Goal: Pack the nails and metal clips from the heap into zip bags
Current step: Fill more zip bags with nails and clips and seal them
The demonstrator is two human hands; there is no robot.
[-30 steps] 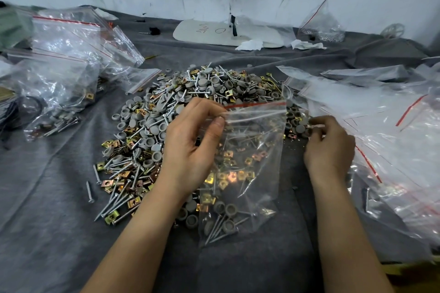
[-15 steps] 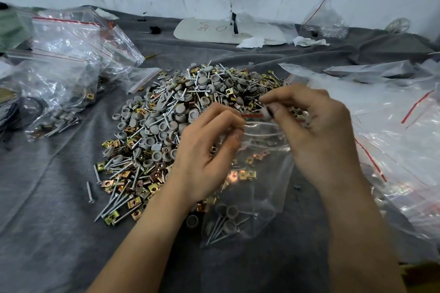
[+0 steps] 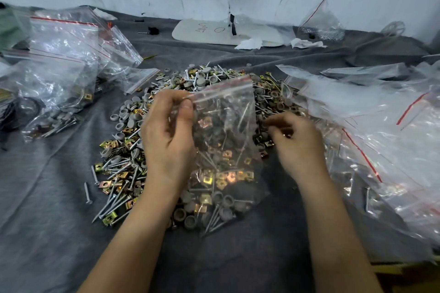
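A heap of nails, grey caps and brass-coloured metal clips [image 3: 128,147] lies on a grey cloth [image 3: 47,233]. In front of it a clear zip bag [image 3: 226,126] with a red-lined mouth stands tilted, its bottom holding nails, caps and clips. My left hand [image 3: 166,135] pinches the bag's upper left edge between thumb and fingers and holds it up. My right hand [image 3: 297,140] is just right of the bag, blurred. Its curled fingers reach down onto clips at the heap's right side. Whether they hold anything is unclear.
Filled zip bags [image 3: 59,83] lie at the left. A pile of empty zip bags [image 3: 381,131] covers the right side. Two loose nails [image 3: 88,194] lie left of the heap. A white board [image 3: 207,33] and paper scraps sit at the back by the wall.
My right hand has left the bag's mouth and dropped to the heap at the right. The bag's mouth now stands higher, still in my left hand.
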